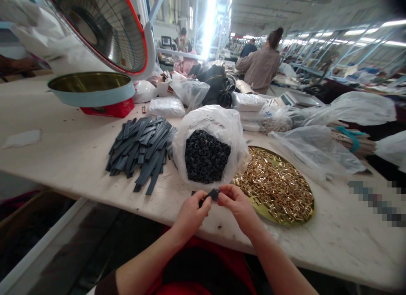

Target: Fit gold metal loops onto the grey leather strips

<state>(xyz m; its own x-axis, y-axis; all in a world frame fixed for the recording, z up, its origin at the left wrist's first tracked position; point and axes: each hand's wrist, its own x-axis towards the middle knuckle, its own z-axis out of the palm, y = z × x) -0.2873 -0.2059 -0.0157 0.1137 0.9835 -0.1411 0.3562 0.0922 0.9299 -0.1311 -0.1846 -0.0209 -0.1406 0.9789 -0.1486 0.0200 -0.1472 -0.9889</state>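
Note:
Close to the table's front edge, my left hand (194, 210) pinches a dark strap piece (213, 194). My right hand (234, 200) meets it, its fingertips closed at the other end of the same piece; whether a small part sits between them is hidden. Just beyond my hands stands a white plastic bag (178, 149), rolled open and full of small black loops (207, 157). Left of the bag lies a pile of flat dark strips (139, 144). On the right, a round gold tray (266, 212) holds many small gold metal buckles (279, 183).
A round tin lid (91, 98) rests on a red box (109, 108) at the back left, below a large fan (98, 26). Plastic-wrapped packs (249, 106) and clear bags (314, 149) lie behind and right. Another person (261, 66) stands farther back.

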